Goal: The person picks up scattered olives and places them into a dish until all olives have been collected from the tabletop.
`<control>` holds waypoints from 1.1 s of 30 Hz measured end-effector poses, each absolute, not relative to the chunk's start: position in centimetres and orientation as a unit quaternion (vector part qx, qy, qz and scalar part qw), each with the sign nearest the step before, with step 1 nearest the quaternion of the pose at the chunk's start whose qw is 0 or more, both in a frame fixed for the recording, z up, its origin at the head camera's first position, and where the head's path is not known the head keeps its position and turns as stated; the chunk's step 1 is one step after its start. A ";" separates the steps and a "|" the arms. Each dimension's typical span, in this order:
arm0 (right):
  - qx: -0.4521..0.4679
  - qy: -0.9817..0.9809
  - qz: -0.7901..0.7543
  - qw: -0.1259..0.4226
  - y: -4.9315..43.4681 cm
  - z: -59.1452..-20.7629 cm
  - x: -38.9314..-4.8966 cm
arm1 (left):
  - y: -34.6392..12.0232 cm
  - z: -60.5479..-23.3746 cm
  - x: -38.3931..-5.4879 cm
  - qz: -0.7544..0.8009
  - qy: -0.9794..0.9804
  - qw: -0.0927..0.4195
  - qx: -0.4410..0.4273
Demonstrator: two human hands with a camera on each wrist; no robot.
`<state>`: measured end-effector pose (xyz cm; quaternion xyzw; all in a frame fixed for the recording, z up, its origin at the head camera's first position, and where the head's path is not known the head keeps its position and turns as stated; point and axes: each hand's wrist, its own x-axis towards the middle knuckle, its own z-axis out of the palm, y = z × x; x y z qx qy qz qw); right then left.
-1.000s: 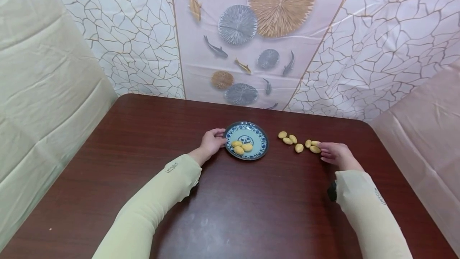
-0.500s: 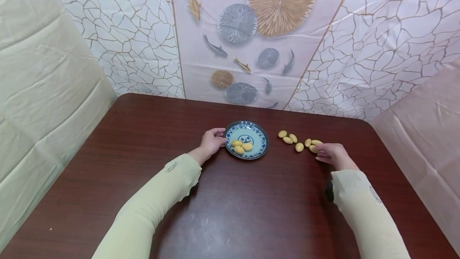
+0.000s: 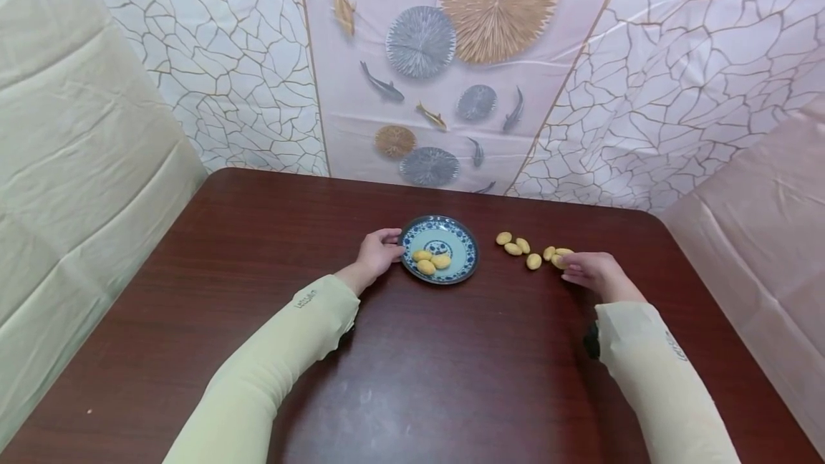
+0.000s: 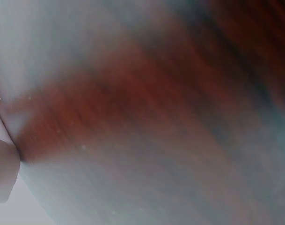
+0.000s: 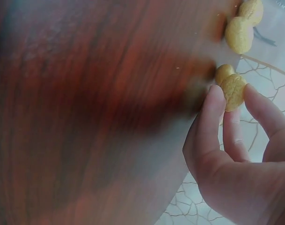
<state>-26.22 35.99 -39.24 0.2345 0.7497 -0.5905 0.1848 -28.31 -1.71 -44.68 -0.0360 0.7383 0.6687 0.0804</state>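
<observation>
A round plate (image 3: 464, 263) with a blue floral border lies on the table and bears three small yellow ovals (image 3: 426, 268). My left hand (image 3: 376, 255) rests at the plate's left rim, its fingertips touching the edge; only a bit of fingers (image 4: 4, 171) shows in the left wrist view. On the right, my right hand (image 3: 598, 274) pinches a yellow oval (image 5: 234, 93) with a rough, wrinkled surface between thumb and fingertips. Another yellow oval (image 5: 224, 72) sits just behind it. Several more yellow ovals (image 3: 533, 261) lie between that hand and the plate.
The dark red-brown table (image 3: 438, 364) reaches back to a patterned cloth (image 3: 422, 41) hung behind it. Pale cloth hangs along both sides. A tiny white speck (image 3: 89, 411) shows at the table's front left.
My right hand has moved a little left onto the nearest yellow oval, and its fingers have closed round it. The left hand and plate stay put; the head view has shifted slightly.
</observation>
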 end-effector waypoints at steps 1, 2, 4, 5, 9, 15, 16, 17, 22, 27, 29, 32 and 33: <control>0.231 0.745 -0.598 0.186 35.9 -39.1 -26.2 | -1.7 -44.7 -28.3 0.668 0.739 0.080 -0.036; 0.223 0.745 -0.599 0.188 35.8 -39.0 -26.2 | -1.7 -44.7 -28.3 0.666 0.741 0.080 -0.036; 0.216 0.737 -0.612 0.188 35.6 -38.9 -26.3 | -1.8 -44.7 -28.3 0.664 0.743 0.081 -0.038; 0.211 0.736 -0.615 0.188 35.5 -38.8 -26.3 | -1.8 -44.7 -28.3 0.662 0.744 0.080 -0.038; 0.200 0.723 -0.634 0.187 34.6 -38.5 -26.6 | -1.8 -44.8 -28.4 0.660 0.746 0.083 -0.040; 0.148 0.750 -0.616 0.187 33.3 -37.8 -26.5 | -1.8 -44.8 -28.3 0.656 0.749 0.083 -0.043; 0.137 0.759 -0.609 0.186 33.0 -37.7 -26.4 | -1.8 -44.7 -28.3 0.655 0.750 0.083 -0.043; 0.129 0.768 -0.600 0.184 32.8 -37.6 -26.3 | -1.7 -44.7 -28.3 0.655 0.750 0.082 -0.043; 0.119 0.779 -0.588 0.184 31.4 -37.3 -26.6 | -1.7 -44.9 -28.4 0.664 0.743 0.081 -0.035; 0.135 0.752 -0.615 0.193 30.0 -37.4 -27.4 | -1.7 -44.9 -28.4 0.666 0.741 0.081 -0.032; 0.136 0.755 -0.611 0.195 29.5 -37.6 -27.6 | -1.7 -44.8 -28.3 0.665 0.742 0.081 -0.032; 0.132 0.770 -0.592 0.199 28.5 -37.8 -27.7 | -1.8 -44.8 -28.3 0.663 0.744 0.082 -0.032; 0.129 0.774 -0.587 0.201 28.2 -37.8 -27.7 | -1.8 -44.8 -28.3 0.662 0.744 0.082 -0.031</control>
